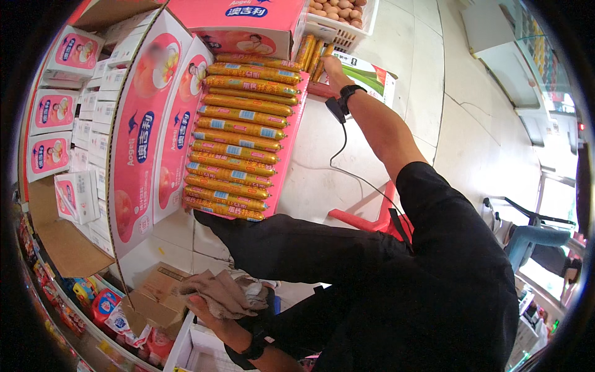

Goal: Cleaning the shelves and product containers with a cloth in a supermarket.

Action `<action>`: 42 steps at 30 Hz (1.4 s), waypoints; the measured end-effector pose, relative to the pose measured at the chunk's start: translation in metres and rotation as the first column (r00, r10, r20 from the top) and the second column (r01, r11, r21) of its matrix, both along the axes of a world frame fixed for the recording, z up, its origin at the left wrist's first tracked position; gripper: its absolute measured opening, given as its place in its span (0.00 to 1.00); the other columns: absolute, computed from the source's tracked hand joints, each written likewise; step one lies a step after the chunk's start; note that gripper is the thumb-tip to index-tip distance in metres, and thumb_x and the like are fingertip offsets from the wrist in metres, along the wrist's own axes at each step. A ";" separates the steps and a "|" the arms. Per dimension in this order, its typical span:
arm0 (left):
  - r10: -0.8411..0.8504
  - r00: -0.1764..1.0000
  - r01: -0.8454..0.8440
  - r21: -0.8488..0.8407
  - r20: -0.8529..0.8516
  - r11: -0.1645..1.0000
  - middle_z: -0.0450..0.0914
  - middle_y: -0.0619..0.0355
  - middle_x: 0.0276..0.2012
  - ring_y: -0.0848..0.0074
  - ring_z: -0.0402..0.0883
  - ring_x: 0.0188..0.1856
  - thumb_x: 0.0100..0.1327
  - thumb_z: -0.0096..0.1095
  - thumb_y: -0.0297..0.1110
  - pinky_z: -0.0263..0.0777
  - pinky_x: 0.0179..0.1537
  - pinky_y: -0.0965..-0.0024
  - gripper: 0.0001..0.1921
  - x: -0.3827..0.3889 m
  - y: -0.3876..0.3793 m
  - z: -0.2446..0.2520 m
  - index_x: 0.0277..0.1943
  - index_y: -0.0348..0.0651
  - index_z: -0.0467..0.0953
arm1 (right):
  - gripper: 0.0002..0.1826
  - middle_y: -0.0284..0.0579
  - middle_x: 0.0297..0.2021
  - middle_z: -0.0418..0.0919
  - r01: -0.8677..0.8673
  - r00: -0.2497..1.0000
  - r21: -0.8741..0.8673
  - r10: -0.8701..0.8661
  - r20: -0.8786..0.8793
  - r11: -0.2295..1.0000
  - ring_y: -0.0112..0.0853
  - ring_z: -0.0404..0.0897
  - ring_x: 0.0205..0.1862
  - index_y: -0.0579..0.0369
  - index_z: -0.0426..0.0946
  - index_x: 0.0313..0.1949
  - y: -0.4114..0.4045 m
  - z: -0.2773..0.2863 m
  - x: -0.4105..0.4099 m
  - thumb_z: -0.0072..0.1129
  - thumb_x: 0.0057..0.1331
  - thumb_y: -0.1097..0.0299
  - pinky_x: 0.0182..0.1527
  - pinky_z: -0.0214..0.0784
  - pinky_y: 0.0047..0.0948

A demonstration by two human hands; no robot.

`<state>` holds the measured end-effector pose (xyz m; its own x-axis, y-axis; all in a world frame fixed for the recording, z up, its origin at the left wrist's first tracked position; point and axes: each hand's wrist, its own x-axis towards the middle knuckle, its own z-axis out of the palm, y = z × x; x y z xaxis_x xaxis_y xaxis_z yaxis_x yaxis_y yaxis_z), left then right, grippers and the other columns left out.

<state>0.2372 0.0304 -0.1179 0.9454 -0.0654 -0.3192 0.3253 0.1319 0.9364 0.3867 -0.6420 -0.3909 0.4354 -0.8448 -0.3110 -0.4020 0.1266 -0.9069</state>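
My left hand (201,307) holds a crumpled brownish cloth (223,290) low in the view, beside my bent leg. At the upper middle, my right hand (333,69) grips a gold-wrapped sausage (320,69) at the right end of a short group. Next to it stand more upright gold-wrapped sausages (305,52). Several others lie side by side in a long row (239,136) on a pink carton (287,179). Their wrappers bear red writing and blue-white panels. The fingertips of my right hand are partly hidden.
A tall open carton (139,139) of small boxed drinks stands left of the row, with another pink carton (246,28) behind. A white crate of eggs (341,21) and a white-green box (372,76) are beyond. A red plastic stool (372,218) and a cable (344,144) lie near my right arm.
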 end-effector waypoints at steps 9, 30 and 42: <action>-0.010 0.998 0.001 0.132 0.070 0.991 0.73 0.52 0.50 0.70 0.75 0.53 0.63 0.64 0.70 0.71 0.58 0.63 0.41 0.002 -0.014 0.012 0.55 0.35 0.68 | 0.20 0.54 0.46 0.84 -0.215 0.974 -0.264 0.225 0.009 0.940 0.51 0.82 0.50 0.61 0.82 0.51 0.025 -0.012 -0.005 0.55 0.65 0.61 0.52 0.74 0.49; 0.122 0.970 -0.203 -0.421 -0.210 0.884 0.74 0.49 0.63 0.62 0.75 0.63 0.76 0.47 0.62 0.67 0.67 0.57 0.34 0.011 -0.033 0.036 0.68 0.39 0.67 | 0.14 0.47 0.38 0.79 -0.284 0.774 -0.943 0.622 -0.119 0.173 0.43 0.78 0.44 0.56 0.80 0.45 0.192 0.237 -0.045 0.67 0.65 0.61 0.50 0.72 0.43; 0.203 0.948 -0.307 -0.540 -0.245 0.784 0.72 0.51 0.69 0.58 0.68 0.71 0.76 0.45 0.62 0.57 0.73 0.50 0.34 0.026 -0.036 0.049 0.71 0.42 0.68 | 0.15 0.57 0.42 0.80 -0.537 0.691 -0.837 0.513 -0.509 -0.108 0.51 0.80 0.47 0.59 0.74 0.46 0.215 0.253 -0.036 0.54 0.73 0.59 0.50 0.72 0.49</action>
<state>0.2634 -0.0054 -0.0689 0.8903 -0.0469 -0.4530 0.3451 0.7187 0.6037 0.3506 -0.4267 -0.1376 0.9049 0.0495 0.4226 0.0933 -0.9921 -0.0836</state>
